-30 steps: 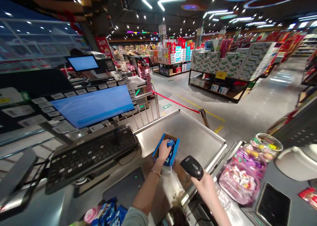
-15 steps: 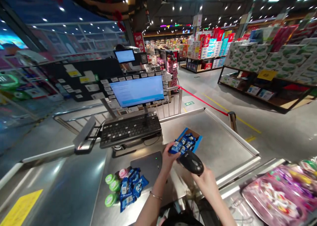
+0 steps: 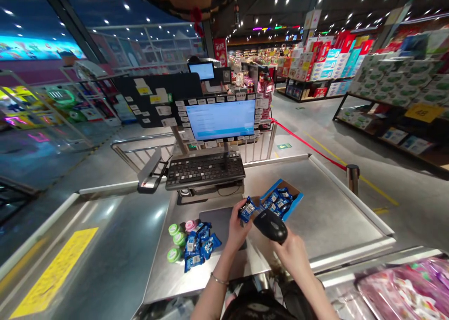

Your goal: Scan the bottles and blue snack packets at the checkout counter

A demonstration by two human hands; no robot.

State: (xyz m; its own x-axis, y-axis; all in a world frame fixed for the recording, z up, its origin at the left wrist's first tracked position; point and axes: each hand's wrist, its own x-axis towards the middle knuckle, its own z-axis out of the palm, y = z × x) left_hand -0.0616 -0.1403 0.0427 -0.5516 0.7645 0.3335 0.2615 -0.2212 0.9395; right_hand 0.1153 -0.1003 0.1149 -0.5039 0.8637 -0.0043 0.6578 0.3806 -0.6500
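Between the fingers of my left hand (image 3: 237,229) is a small blue snack packet (image 3: 247,209), its white barcode label facing up. My right hand (image 3: 292,250) grips a black handheld barcode scanner (image 3: 269,225), whose head points toward that packet. Just beyond the scanner sits an open cardboard box (image 3: 297,201) with blue edges, holding several blue packets (image 3: 279,200). On the counter left of my left hand lies a pile of similar blue packets (image 3: 199,246). Beside them stand several green-lidded containers (image 3: 174,254) and one with a pink lid (image 3: 190,225).
A keyboard (image 3: 206,170) and a lit monitor (image 3: 220,119) stand ahead of my hands. A flat dark grey pad (image 3: 214,217) lies on the metal counter (image 3: 326,217). Pink plastic-wrapped goods (image 3: 403,292) are at the lower right. A red belt barrier (image 3: 308,144) runs behind the counter.
My left hand has drawn the packet left, apart from the box, with its barcode turned toward the scanner. The camera view has swung left.
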